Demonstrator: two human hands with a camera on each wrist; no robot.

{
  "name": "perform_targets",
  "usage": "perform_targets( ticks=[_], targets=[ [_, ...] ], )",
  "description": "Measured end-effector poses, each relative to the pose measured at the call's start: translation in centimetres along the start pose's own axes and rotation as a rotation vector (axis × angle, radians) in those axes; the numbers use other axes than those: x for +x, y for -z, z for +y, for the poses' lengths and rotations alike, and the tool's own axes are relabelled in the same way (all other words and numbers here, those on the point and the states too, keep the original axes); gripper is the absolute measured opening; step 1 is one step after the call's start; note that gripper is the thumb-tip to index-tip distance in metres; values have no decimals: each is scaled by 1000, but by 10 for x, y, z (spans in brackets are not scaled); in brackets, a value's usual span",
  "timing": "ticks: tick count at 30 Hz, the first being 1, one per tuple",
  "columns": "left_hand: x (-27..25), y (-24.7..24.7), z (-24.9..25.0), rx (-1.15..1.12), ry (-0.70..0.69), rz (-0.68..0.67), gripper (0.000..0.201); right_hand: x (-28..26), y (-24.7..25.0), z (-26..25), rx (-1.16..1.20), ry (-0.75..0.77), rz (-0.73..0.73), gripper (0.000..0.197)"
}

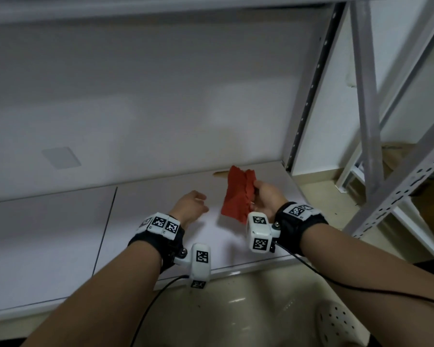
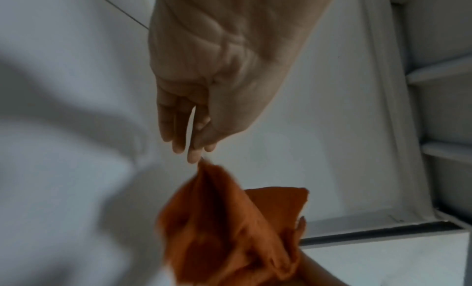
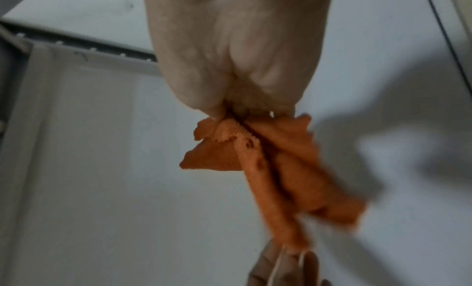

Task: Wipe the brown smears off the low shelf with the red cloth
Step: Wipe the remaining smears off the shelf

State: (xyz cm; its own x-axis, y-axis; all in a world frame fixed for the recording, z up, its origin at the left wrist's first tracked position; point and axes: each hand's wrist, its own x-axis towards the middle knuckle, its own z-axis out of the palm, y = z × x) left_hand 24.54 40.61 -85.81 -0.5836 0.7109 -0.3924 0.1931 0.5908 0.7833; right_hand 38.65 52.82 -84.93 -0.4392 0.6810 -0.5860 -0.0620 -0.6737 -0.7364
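Note:
My right hand [image 1: 257, 194] grips one edge of the crumpled red cloth [image 1: 237, 196] and holds it just above the right part of the low white shelf [image 1: 148, 221]. In the right wrist view the right hand [image 3: 245, 110] bunches the cloth [image 3: 281, 169], which hangs down with dark spots on it. My left hand [image 1: 202, 202] hovers to the cloth's left with its fingers loose and holds nothing. In the left wrist view the left hand's fingertips [image 2: 194, 151] sit right at a corner of the cloth [image 2: 230, 219]. A brown smear [image 1: 219, 174] lies at the shelf's back edge, behind the cloth.
A perforated upright post [image 1: 308, 103] bounds the shelf on the right, with another grey metal rack [image 1: 366, 96] beyond it. An upper shelf [image 1: 135, 6] hangs overhead. A seam [image 1: 105, 229] splits the shelf boards. A white clog [image 1: 336, 321] stands on the beige floor.

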Motion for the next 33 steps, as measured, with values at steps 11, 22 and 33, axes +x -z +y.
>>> perform_targets(
  ticks=[11, 22, 33],
  targets=[
    [-7, -17, 28, -627, 178, -334, 37, -2, -8, 8, -45, -62, -210, 30],
    [8, -35, 37, -701, 215, -268, 17, 17, 12, 10, -383, -109, -243, 54],
    [59, -27, -5, 145, 46, -159, 19, 73, 20, 23, -794, 327, 134, 35]
  ],
)
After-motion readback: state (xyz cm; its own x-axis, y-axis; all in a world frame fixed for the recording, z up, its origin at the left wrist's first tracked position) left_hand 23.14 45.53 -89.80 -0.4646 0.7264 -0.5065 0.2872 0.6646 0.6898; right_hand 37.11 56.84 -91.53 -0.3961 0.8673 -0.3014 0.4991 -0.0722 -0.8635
